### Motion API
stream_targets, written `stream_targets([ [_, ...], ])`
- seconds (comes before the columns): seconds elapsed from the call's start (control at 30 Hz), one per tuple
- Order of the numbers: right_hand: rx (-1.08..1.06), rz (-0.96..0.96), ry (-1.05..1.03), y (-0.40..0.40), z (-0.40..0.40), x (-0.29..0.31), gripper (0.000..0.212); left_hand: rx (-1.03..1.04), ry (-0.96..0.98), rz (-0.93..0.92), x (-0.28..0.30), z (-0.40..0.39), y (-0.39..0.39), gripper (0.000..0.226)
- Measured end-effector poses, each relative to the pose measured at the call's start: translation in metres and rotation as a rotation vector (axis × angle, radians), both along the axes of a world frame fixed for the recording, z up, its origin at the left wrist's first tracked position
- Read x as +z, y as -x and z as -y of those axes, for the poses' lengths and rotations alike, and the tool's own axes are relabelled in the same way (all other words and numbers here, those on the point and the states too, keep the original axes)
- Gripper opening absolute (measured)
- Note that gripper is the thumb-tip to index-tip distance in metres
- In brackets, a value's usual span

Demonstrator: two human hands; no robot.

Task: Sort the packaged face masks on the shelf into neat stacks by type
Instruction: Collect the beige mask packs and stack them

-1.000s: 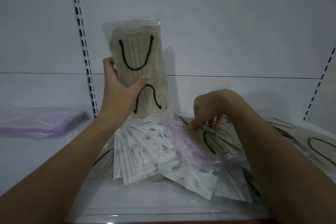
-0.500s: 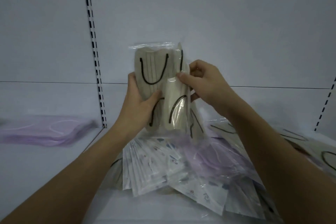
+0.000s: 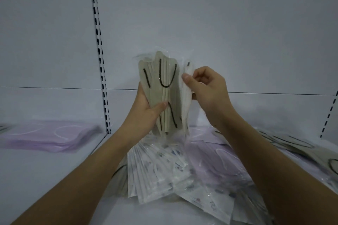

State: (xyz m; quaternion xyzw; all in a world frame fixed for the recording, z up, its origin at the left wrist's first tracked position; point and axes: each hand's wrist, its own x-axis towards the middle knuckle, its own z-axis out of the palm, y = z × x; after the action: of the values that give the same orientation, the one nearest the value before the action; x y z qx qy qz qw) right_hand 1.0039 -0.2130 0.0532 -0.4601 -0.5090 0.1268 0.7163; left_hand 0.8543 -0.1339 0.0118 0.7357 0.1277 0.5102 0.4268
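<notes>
White shelf point(image 3: 45, 179) w/ a white back wall is where we work. Our left hand point(image 3: 146, 113) holds the beige mask packs point(image 3: 162, 93) upright, thumb across the front and fingers curled behind, so they stay bunched as one stack. Our right hand point(image 3: 206, 89) pinches one more pack point(image 3: 186, 100) by its edge, right beside the bunch, prob. to slip it in w/ the same kind. We keep them up off the shelf so the edges can line up. Under our hands sits the messy pile point(image 3: 164, 173) of white printed packs, purple ones & more beige ones at the right point(image 3: 296, 146), not sorted yet. Off to the left lies a purple stack point(image 3: 45, 135), well apart, so that type looks started.
</notes>
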Motion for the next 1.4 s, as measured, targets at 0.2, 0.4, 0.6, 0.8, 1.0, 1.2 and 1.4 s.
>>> stream_targets([
  [0.2,0.201,-0.035,0.02,0.019,-0.004,-0.004,0.009,-0.061,-0.026,-0.087,0.001,0.006,-0.005,0.073],
  [0.4,-0.192,0.155,-0.056,-0.001,-0.001,0.0,0.038,0.085,0.035,0.06,0.004,0.005,0.005,0.069],
  [0.6,0.159,0.108,0.103,0.001,-0.007,-0.01,0.044,0.158,-0.015,0.153,0.008,0.01,0.008,0.076],
  [0.8,0.237,0.078,0.209,0.0,-0.011,-0.013,0.047,0.083,-0.019,0.026,0.003,0.009,0.004,0.1],
  [1.0,0.259,0.005,0.245,0.008,-0.015,-0.016,0.059,0.067,0.001,0.019,-0.003,0.003,-0.001,0.102],
  [1.2,0.176,-0.035,0.25,0.012,-0.016,-0.018,0.047,0.07,-0.013,0.025,-0.003,0.004,-0.003,0.094],
  [1.4,0.209,-0.085,0.264,0.009,-0.019,-0.025,0.052,0.089,0.028,0.026,-0.008,-0.001,-0.008,0.067],
])
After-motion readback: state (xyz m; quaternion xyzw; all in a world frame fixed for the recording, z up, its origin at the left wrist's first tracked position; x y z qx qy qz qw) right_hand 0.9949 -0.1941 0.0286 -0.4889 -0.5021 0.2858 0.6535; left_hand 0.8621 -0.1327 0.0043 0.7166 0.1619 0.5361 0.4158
